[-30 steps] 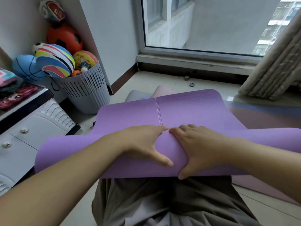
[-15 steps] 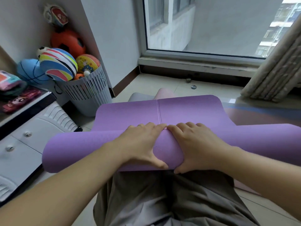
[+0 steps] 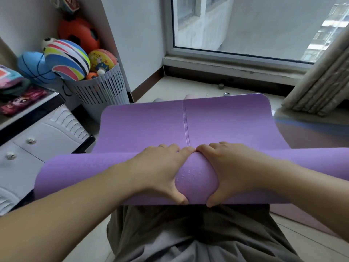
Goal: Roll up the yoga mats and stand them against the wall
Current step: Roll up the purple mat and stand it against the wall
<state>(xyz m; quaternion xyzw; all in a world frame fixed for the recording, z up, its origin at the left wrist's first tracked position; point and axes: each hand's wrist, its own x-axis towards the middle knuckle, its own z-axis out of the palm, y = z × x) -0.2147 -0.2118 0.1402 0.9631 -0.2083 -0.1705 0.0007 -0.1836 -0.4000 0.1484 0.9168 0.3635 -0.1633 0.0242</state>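
Two hands grip the middle of a partly rolled purple yoga mat [image 3: 196,178] that lies across the person's lap.

The left hand [image 3: 160,171] and right hand [image 3: 232,171] sit side by side, fingers curled over the top of the roll and thumbs tucked under its near side. The mat's unrolled end stretches flat toward the window [image 3: 245,25], finely ribbed, with a grooved centre line and rounded corners. The thick roll's left end reaches in front of a glossy white drawer cabinet [image 3: 37,148] with round metal knobs. Beyond that, a slatted grey plastic basket [image 3: 102,91] in the corner holds a striped ball [image 3: 68,59] and other balls. A heavy beige curtain [image 3: 321,82] hangs in folds at the right. A pale pink mat [image 3: 302,218] lies on the tiled floor under the roll's right end.
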